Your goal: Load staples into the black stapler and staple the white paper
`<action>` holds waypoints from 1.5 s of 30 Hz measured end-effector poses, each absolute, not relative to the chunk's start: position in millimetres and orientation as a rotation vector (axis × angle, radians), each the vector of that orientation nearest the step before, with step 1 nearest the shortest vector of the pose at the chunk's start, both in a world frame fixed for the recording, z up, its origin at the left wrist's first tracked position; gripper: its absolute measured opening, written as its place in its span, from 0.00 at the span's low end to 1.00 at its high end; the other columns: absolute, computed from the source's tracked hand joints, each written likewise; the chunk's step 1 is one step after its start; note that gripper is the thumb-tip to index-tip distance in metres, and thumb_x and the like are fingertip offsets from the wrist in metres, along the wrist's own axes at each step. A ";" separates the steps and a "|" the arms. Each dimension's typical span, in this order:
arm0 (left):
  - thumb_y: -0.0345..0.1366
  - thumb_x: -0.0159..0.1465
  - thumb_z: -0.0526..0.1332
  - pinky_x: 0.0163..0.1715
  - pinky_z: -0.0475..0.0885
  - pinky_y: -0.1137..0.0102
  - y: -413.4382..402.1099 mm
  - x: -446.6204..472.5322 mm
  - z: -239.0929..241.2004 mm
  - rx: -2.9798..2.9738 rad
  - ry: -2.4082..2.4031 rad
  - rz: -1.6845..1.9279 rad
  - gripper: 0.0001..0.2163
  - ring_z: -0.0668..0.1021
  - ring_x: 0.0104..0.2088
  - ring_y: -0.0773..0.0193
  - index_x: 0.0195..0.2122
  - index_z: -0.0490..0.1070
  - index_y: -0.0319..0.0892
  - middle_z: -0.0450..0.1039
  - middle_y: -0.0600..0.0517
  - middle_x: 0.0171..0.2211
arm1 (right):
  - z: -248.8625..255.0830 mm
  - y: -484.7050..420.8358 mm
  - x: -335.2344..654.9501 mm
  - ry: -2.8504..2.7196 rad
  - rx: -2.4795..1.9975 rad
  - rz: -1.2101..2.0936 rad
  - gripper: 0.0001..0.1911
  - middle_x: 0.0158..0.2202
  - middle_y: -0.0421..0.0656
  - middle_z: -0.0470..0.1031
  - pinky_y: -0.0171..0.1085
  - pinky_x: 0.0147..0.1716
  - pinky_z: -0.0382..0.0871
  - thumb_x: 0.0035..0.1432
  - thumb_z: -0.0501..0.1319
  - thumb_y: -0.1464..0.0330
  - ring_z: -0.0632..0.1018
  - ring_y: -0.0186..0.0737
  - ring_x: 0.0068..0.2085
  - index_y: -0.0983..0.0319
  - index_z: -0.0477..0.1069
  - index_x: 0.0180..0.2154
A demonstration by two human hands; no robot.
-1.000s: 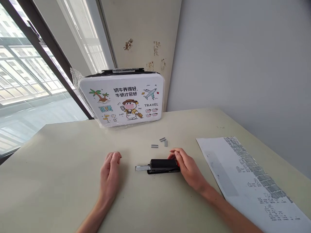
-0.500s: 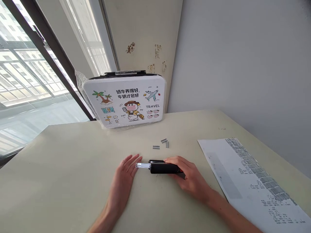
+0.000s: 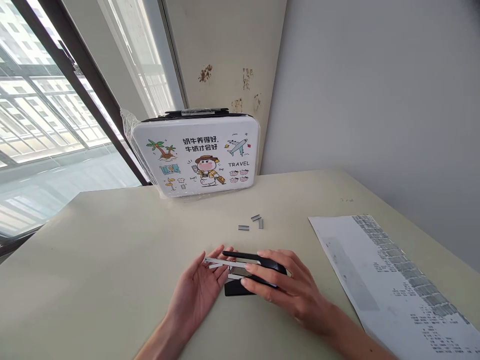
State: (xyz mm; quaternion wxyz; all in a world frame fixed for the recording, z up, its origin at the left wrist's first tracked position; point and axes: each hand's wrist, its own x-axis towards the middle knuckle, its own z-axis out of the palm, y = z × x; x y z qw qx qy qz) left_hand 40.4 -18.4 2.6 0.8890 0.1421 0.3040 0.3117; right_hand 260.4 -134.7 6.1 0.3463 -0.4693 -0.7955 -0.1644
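A black stapler (image 3: 273, 264) lies on its side, opened up, with its metal staple channel exposed and pointing left. My right hand (image 3: 296, 290) is closed on the stapler's rear half, fingers spread across its parts. Beside the channel's front end, my left hand (image 3: 197, 287) is palm up with its fingers stretched out. Some of those fingertips are hidden behind the stapler; whether they touch it I cannot tell. Beyond the stapler lie three short strips of staples: one on the left (image 3: 243, 228), one at the back (image 3: 256, 218) and one on the right (image 3: 261, 224).
A white cartoon-printed case (image 3: 198, 160) in clear plastic stands at the back of the pale table (image 3: 112, 250). Printed white paper (image 3: 352, 270) lies on the right. A grey wall (image 3: 375, 90) rises behind it, and a window (image 3: 48, 110) is on the left.
The stapler has been turned onto its side and its parts now stand apart. My left hand has rolled palm up and come closer to its front. The view has shifted slightly.
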 end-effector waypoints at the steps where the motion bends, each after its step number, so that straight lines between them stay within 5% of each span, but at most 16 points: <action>1: 0.36 0.73 0.55 0.56 0.75 0.62 -18.2 40.2 2.4 0.307 0.627 0.647 0.15 0.81 0.53 0.54 0.50 0.80 0.35 0.80 0.40 0.52 | 6.0 -134.7 260.7 -2.056 -1.223 -0.436 0.20 0.54 0.35 0.83 0.44 0.54 0.75 0.75 0.54 0.71 0.76 0.42 0.61 0.47 0.74 0.59; 8: 0.38 0.69 0.62 0.46 0.76 0.64 -20.3 41.3 3.6 0.525 0.685 0.697 0.11 0.80 0.41 0.57 0.46 0.80 0.38 0.79 0.45 0.40 | 1.8 -136.3 262.4 -1.918 -1.257 -0.318 0.23 0.55 0.40 0.82 0.47 0.54 0.75 0.72 0.56 0.75 0.75 0.46 0.62 0.49 0.72 0.63; 11: 0.40 0.68 0.64 0.41 0.73 0.67 -26.2 41.8 4.8 0.761 0.770 0.817 0.13 0.76 0.34 0.62 0.52 0.76 0.43 0.74 0.51 0.35 | -3.2 -134.7 264.6 -1.803 -1.308 -0.203 0.28 0.56 0.42 0.81 0.51 0.56 0.76 0.71 0.55 0.78 0.74 0.48 0.63 0.47 0.70 0.64; 15: 0.45 0.72 0.60 0.44 0.70 0.67 -36.2 40.0 4.9 1.247 0.888 0.878 0.23 0.74 0.35 0.62 0.66 0.65 0.48 0.72 0.53 0.35 | -8.1 -131.3 266.3 -1.719 -1.321 -0.160 0.29 0.57 0.42 0.80 0.55 0.56 0.77 0.70 0.56 0.79 0.74 0.50 0.62 0.46 0.70 0.64; 24: 0.44 0.74 0.58 0.42 0.70 0.68 -44.4 37.9 0.0 1.627 0.823 0.829 0.29 0.73 0.37 0.62 0.74 0.55 0.51 0.70 0.51 0.39 | -12.5 -128.5 269.7 -1.697 -1.321 -0.132 0.29 0.58 0.42 0.79 0.56 0.58 0.75 0.69 0.57 0.79 0.73 0.50 0.62 0.47 0.68 0.65; 35: 0.35 0.73 0.56 0.41 0.72 0.70 -50.7 38.3 1.0 1.948 0.771 0.800 0.28 0.73 0.34 0.65 0.74 0.56 0.49 0.72 0.52 0.38 | -9.4 -130.3 267.0 -1.703 -1.327 -0.094 0.25 0.57 0.42 0.80 0.53 0.56 0.76 0.70 0.57 0.76 0.76 0.49 0.60 0.48 0.70 0.63; 41: 0.40 0.73 0.57 0.37 0.70 0.71 -39.6 35.2 1.0 1.828 0.853 0.873 0.24 0.72 0.33 0.65 0.70 0.60 0.48 0.71 0.52 0.38 | -5.1 -128.3 265.3 -1.598 -1.297 0.103 0.22 0.54 0.43 0.80 0.49 0.54 0.77 0.71 0.60 0.73 0.78 0.47 0.57 0.48 0.71 0.61; 45: 0.48 0.73 0.56 0.30 0.66 0.72 -30.2 33.9 4.9 1.741 1.010 0.870 0.20 0.70 0.31 0.65 0.63 0.67 0.47 0.68 0.52 0.37 | -4.6 -127.6 262.6 -1.480 -1.378 0.483 0.15 0.51 0.42 0.81 0.41 0.44 0.79 0.70 0.62 0.67 0.80 0.44 0.50 0.49 0.74 0.56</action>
